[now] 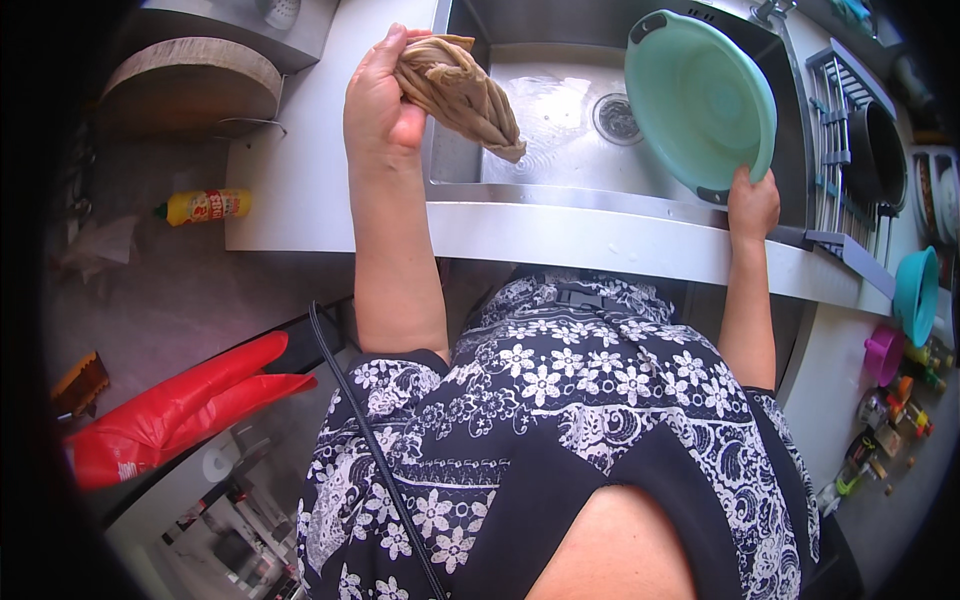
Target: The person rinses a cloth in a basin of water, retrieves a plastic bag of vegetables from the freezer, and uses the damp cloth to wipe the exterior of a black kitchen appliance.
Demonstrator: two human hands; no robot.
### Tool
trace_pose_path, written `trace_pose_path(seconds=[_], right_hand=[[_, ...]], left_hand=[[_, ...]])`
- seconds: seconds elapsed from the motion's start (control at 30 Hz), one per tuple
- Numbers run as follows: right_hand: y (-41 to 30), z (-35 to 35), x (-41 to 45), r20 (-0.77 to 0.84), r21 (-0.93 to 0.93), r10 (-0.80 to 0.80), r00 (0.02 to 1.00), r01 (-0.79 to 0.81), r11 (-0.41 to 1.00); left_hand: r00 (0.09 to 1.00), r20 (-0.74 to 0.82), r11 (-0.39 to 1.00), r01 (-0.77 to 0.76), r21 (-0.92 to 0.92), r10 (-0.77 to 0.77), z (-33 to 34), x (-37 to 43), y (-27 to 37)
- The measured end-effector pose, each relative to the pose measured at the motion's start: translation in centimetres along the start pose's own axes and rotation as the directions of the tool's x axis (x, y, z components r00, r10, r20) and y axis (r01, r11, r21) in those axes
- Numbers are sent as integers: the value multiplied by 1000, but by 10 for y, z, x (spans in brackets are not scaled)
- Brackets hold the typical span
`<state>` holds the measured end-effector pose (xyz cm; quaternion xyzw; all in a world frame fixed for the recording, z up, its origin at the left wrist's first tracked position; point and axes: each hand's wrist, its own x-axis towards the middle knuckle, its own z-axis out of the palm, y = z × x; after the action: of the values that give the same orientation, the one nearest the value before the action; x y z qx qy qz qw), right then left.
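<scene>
My left hand (388, 97) grips a bunched, wet-looking brown cloth (461, 94) above the left edge of the stainless steel sink (525, 184). The cloth's lower end hangs over the basin. On the right, my right hand (754, 202) holds the rim of a mint-green plastic basin (697, 105), beside its dark grip. That basin is tilted, its hollow side showing, and I see nothing in it. Left of it lies the round sink drain (619, 118). A thin layer of water shows on the sink floor.
A metal dish rack (832, 142) with a dark round pan (877, 156) stands right of the sink. Further right are a teal bowl (916, 296) and several bottles. At left are a thick round wooden board (191, 90), a yellow bottle (206, 206) and a red plastic bag (180, 416). A faucet (772, 9) is at the back.
</scene>
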<state>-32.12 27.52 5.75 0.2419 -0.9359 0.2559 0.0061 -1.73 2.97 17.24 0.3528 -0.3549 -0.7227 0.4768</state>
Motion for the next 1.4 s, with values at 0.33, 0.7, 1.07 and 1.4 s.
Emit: trace_pose_path(seconds=[0.33,0.7,1.07,1.4], right_hand=[[-5,-2,-2,16,12,16,1000,-16,1000],[-2,0,-3,31,9,5,1000,-5,1000],[-11,3,0,-30,-112,-133,991,129,985],[-32,48,52,422,19,13,906,-23,1000]], left_hand=[[1000,3,1000,-14,10,14,4,2,-1],[999,-19,999,-28,-30,28,8,3,0],[999,-24,999,-42,11,42,3,-1,7],[998,-45,998,-53,-29,52,-1,-8,12]])
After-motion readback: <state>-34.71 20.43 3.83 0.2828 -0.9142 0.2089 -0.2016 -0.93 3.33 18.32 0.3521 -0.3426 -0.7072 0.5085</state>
